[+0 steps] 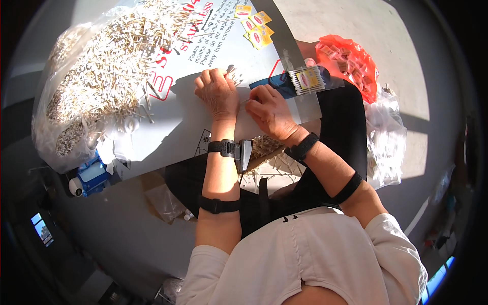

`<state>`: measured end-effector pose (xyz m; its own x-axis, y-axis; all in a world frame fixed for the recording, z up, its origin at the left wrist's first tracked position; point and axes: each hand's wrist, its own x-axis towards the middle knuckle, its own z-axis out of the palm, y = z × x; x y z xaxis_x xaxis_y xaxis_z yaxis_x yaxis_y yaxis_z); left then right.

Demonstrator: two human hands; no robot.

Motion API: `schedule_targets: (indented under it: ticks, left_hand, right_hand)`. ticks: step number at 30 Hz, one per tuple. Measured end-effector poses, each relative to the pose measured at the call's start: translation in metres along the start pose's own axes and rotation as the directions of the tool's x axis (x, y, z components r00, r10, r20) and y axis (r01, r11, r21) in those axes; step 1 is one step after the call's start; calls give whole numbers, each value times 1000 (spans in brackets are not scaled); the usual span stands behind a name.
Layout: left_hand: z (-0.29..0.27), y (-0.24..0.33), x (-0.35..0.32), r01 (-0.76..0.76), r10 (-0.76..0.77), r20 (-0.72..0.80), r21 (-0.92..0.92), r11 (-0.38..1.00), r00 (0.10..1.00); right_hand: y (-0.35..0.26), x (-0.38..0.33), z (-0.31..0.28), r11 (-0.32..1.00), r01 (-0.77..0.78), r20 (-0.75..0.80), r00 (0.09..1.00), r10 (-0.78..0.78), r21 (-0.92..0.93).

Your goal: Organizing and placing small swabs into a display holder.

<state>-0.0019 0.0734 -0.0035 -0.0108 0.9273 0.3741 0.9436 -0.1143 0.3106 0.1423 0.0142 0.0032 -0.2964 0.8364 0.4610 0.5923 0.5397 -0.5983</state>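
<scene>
On the table, my left hand [217, 95] is curled shut, with the tips of several cotton swabs [235, 76] showing at its fingers. Close beside it, my right hand [272, 111] has thumb and fingers pinched together. A thin pale line shows between the hands, but what the right fingers hold is too small to make out. Just past my right hand lies a flat clear pack of cotton swabs [301, 81] with a yellow card [310, 79] inside. Several loose yellow cards [259, 35] are scattered farther back on the table.
A large heap of loose cotton swabs [117, 61] spills from a clear bag at the left of the table [152, 145]. A blue and white object [93, 175] sits by the left edge. To the right are a red plastic bag [351, 63] and a clear bag [385, 140] with white contents.
</scene>
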Motion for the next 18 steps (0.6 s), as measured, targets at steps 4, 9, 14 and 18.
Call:
schedule_targets:
  ticks: [4,9,14,18]
  left_hand:
    - [1,17,-2,-99,104,49,-88,991,993]
    - [-12,17,-5,-168,181,120,-111,980,976]
    - [-27,28,-32,-245,247,286,-42,969,926]
    - [-23,25,-32,-212,194,323,21,977,926]
  right_hand:
    - [5,-1,-10,999,-36,-32,999,35,-18]
    - [7,-6,-19,995,-101,0,995,101,14]
    - [10,-11,-20,915,-291,-182,920,348,278]
    - [5,-5,-20,821,-401,-175,848,501,406]
